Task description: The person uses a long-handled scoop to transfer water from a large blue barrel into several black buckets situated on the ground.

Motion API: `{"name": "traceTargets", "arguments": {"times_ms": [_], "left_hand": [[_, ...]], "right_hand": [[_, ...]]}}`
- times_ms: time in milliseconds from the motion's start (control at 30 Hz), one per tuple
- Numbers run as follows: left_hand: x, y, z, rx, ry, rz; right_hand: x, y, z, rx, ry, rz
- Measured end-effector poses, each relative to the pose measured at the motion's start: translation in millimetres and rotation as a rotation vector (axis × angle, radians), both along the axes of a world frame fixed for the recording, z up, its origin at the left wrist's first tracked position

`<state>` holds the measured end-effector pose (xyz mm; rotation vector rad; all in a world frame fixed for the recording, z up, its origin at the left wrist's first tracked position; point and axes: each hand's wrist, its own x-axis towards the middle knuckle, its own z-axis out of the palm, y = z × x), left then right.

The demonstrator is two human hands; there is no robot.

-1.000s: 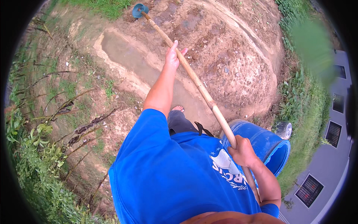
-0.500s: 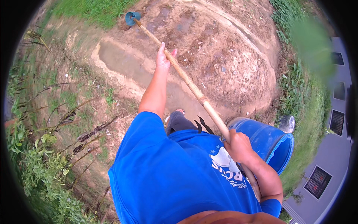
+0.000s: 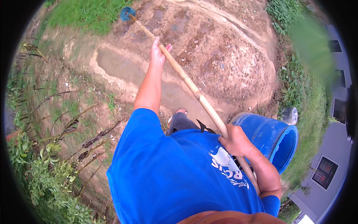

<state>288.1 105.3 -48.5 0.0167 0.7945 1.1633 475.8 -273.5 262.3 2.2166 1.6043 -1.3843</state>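
Note:
I hold a long-handled dipper, a pale wooden pole (image 3: 186,79) with a small teal bucket (image 3: 126,14) at its far end. The pole slants from my right side up to the far left. My left hand (image 3: 158,53) cradles it from below partway along, the thumb and fingers on either side. Nearer my body, my right hand (image 3: 235,140) is wrapped firmly around the thicker part. Behind that hand the pole continues under my right forearm. The bucket is tipped on its side over bare soil by the grass; its contents cannot be made out.
A blue plastic barrel (image 3: 266,137) lies on its side to my right, beside a clear, shiny container (image 3: 289,115). A muddy puddle (image 3: 121,66) stretches along the wet soil ahead. Dry stalks and leafy plants (image 3: 48,175) line the left; a grey building (image 3: 328,149) stands far right.
The teal bucket and my left hand have shifted slightly left and away. Both hands keep their hold on the pole. The view has turned a little.

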Motion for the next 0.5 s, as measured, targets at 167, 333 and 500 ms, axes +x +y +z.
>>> {"name": "traceTargets", "arguments": {"times_ms": [167, 333, 500], "left_hand": [[25, -9, 24, 0.047, 0.135, -0.1], [63, -41, 44, 0.029, 0.208, -0.207], [109, -76, 52, -0.012, 0.207, -0.298]], "right_hand": [[4, -17, 21, -0.199, 0.282, -0.319], [10, -63, 26, -0.233, 0.384, -0.498], [10, -103, 40, -0.129, 0.27, -0.498]]}}
